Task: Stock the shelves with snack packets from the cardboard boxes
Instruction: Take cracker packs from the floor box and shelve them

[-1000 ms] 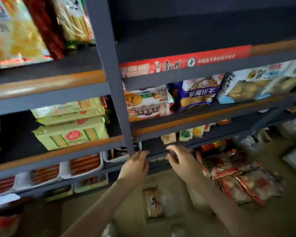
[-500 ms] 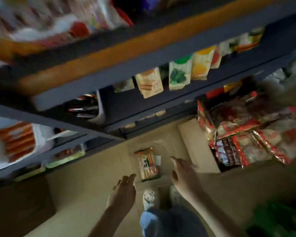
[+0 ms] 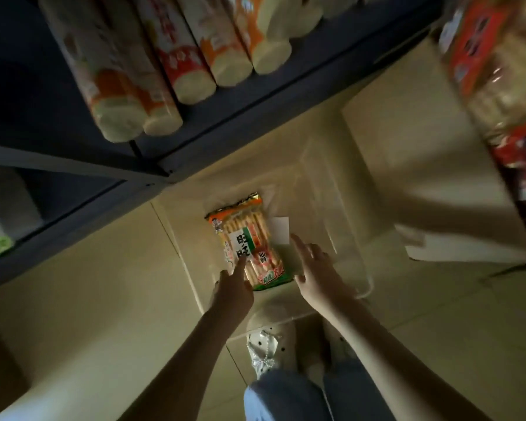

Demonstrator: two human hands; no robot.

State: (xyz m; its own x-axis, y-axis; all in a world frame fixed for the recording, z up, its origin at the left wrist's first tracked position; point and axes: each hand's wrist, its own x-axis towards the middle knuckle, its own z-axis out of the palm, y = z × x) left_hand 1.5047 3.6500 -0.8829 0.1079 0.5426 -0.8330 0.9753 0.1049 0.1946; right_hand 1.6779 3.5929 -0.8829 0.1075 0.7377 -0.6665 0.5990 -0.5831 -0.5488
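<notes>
Nearest the camera, blue jeans [image 3: 289,396] and a pale shoe [image 3: 268,344] with dark dots and a bow show at the bottom edge, standing on the pale floor [image 3: 456,329]. Two bare forearms rise from there into a nearly empty cardboard box [image 3: 325,183] that lies open on the floor just past the shoe. The left hand [image 3: 233,288] has its fingers loosely spread, with one finger stretched out so that its tip lies on the near left part of a snack packet [image 3: 248,241]; it grips nothing. The right hand [image 3: 315,268] is held open too, fingers parted and pointing away, just to the right of the packet and, as far as can be told, not touching it. The packet lies flat on the bottom of the box, slightly tilted, orange at its far end and green at its near end, with long pale rice crackers showing through and bold dark characters on a white label. A small white slip [image 3: 280,230] lies on the box bottom beside the packet's right edge. Farther off and to the left stands a dark grey metal shelf [image 3: 152,165], and on its upper level lie tall tube-shaped packs [image 3: 192,68] in orange, red and cream, side by side. At the far right, blurred, red and clear packets [image 3: 495,71] fill a second cardboard box [image 3: 413,165].
</notes>
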